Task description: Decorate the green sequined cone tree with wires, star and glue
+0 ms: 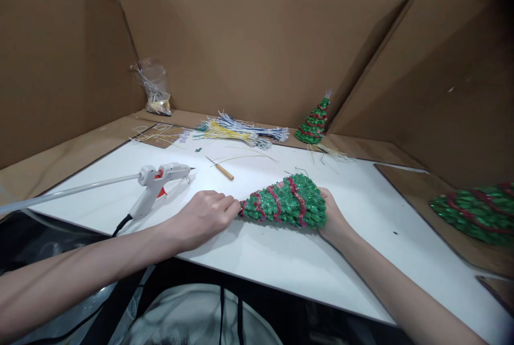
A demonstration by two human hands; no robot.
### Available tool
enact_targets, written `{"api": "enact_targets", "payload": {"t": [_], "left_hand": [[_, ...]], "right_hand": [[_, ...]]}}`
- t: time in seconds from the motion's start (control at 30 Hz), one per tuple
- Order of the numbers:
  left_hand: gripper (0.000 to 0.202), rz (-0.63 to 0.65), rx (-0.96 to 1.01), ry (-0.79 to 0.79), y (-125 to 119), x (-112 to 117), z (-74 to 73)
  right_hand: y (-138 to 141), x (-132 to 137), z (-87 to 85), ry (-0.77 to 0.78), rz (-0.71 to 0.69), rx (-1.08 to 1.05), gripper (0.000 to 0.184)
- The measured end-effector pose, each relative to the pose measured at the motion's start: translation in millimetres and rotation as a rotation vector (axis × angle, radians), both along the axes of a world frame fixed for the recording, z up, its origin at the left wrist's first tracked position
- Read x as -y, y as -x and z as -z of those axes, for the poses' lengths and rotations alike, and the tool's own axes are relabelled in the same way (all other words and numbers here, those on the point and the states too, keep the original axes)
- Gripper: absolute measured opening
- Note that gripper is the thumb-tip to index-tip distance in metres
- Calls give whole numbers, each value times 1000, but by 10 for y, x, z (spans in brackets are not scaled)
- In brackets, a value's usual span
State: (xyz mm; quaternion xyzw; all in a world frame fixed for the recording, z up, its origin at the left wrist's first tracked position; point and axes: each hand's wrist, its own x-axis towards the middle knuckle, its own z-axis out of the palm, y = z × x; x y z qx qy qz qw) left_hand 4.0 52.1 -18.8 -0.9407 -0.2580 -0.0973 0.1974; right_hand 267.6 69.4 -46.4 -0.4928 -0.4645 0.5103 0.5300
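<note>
A green glittery miniature Christmas tree (287, 203) with red garland lies on its side between my hands, its tip to the left. My left hand (211, 215) is closed round the narrow tip, with the fingertips partly hidden. At the wide base, my right hand (332, 219) holds the tree from the right; its fingers are hidden behind and inside the base. A thin dark wire (299, 170) sticks up behind the tree. Left of my left hand a white hot glue gun (155, 187) with a red trigger rests on the white board, a long glue stick in its back.
An awl (224, 171) with a wooden handle lies beyond my hands. Bundles of coloured wire ties (236, 132) lie near the cardboard wall (241, 45). A small decorated tree (314, 122) stands at the back; another tree (476, 211) lies right. A clear bag (156, 88) sits back left.
</note>
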Motion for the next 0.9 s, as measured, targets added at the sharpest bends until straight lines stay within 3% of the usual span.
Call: {"api": "enact_targets", "payload": {"t": [0.4, 0.7, 0.9], "left_hand": [[12, -26, -29, 75, -20, 0, -69], [9, -29, 24, 34, 1, -13, -1], [18, -27, 145, 56, 35, -33, 46]], "right_hand": [[9, 7, -3, 27, -9, 26, 9], [-67, -25, 50, 3, -28, 43, 10], [-66, -19, 26, -16, -42, 79, 12]]}}
